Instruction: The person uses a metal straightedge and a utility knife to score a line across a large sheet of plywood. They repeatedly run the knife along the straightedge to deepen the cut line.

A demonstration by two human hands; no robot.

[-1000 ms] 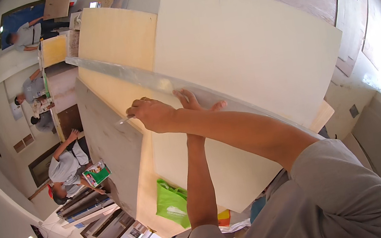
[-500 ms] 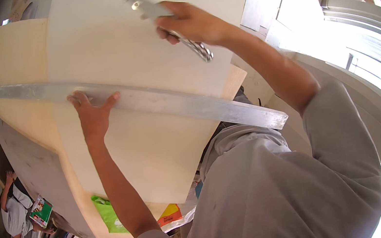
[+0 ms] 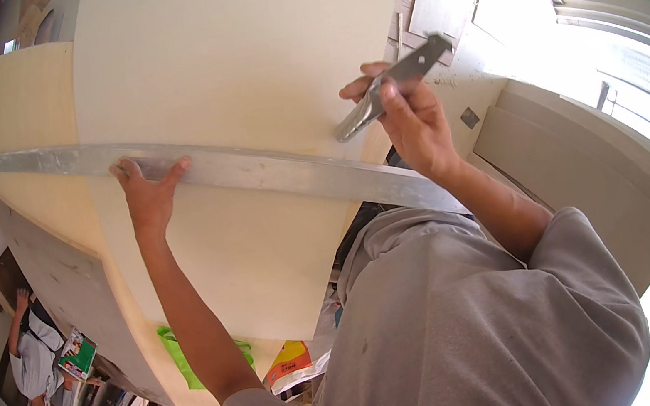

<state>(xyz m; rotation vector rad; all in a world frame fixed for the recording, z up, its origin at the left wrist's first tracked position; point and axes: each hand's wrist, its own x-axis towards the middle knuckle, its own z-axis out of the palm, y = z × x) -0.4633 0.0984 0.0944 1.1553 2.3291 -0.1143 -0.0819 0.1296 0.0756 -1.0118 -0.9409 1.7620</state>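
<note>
A long silver metal straightedge (image 3: 253, 170) lies across a large pale board (image 3: 237, 65), its near right end partly behind my right forearm. My left hand (image 3: 149, 197) presses down on the bar with thumb and fingers spread, not wrapped round it. Raised above the board's right edge, my right hand (image 3: 414, 122) is closed round a silver metal utility knife (image 3: 392, 88). The knife's flat, wider end points up and right, away from the board; blur hides the detail of its tip.
Under the pale board is a yellowish wooden sheet (image 3: 23, 97). A green bag (image 3: 180, 359) and a yellow and red package (image 3: 288, 360) are by my left forearm. At the far left another person (image 3: 34, 364) is near a green booklet. Grey panels (image 3: 589, 172) stand at right.
My right hand has swung right and down from over the board, turning the knife so its wider end points up and right. My left hand stays on the straightedge.
</note>
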